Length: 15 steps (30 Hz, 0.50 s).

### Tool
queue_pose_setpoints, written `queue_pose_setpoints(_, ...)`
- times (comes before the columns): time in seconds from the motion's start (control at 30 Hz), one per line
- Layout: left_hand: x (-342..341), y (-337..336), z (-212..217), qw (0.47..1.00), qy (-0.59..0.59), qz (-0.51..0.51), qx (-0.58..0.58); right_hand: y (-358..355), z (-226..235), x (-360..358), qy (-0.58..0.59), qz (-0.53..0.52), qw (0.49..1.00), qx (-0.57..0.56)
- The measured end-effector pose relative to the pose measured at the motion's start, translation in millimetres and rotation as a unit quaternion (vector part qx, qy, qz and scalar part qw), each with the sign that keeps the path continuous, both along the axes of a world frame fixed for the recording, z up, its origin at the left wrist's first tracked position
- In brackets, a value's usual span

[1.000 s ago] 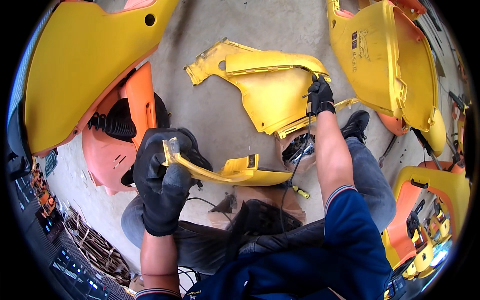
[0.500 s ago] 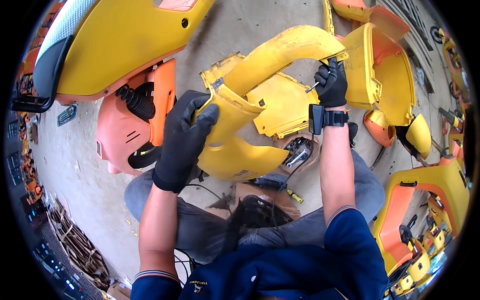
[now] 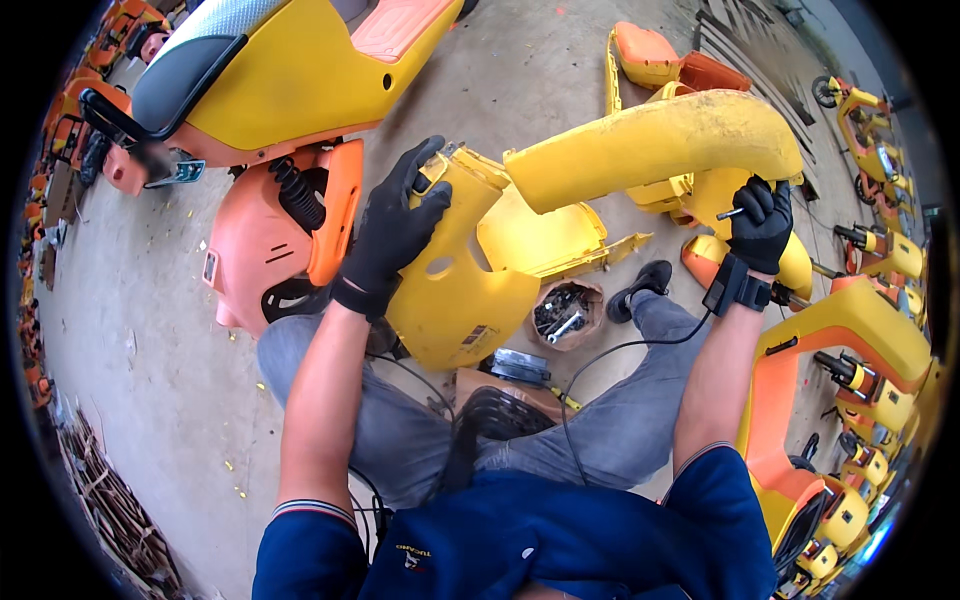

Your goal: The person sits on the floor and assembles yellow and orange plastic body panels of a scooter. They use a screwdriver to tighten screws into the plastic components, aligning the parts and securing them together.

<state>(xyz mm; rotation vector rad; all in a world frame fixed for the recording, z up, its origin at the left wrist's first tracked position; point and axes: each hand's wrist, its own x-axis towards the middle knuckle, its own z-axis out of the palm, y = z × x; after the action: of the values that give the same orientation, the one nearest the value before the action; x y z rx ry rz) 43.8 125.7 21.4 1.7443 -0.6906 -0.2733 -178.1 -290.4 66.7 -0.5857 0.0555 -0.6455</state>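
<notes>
My left hand (image 3: 400, 225), in a black glove, grips the upper end of a yellow plastic body panel (image 3: 455, 290) with an oval hole. My right hand (image 3: 760, 225), also gloved, is closed at the far right end of a curved yellow fender-like panel (image 3: 660, 140). A thin metal rod (image 3: 730, 214), perhaps a tool shaft, sticks out of the right fingers. The left end of the curved panel lies close to the top of the body panel, with a gap between them.
A yellow and pink scooter body (image 3: 300, 85) stands at the left, beside a pink shell (image 3: 260, 255). More yellow panels (image 3: 540, 235) lie on the floor ahead. Between my legs are a bag of small parts with a wrench (image 3: 567, 325) and a yellow-handled tool (image 3: 566, 398). Scooter frames line the right.
The curved panel has come away from the body panel and moved right with my right hand. My left hand still holds the body panel. The view has shifted.
</notes>
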Motion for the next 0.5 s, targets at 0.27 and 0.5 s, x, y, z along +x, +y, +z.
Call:
queue_pose_setpoints(0.27, -7, 1, 4, 0.994, 0.020, -0.108, -0.023, 16, 15, -30, -0.076, 0.102, 0.992, 0.018)
queue_pose_setpoints(0.5, -40, -8, 34, 0.992, 0.049, -0.115, 0.009, 17, 1, -29, -0.107, 0.126, 0.981, 0.101)
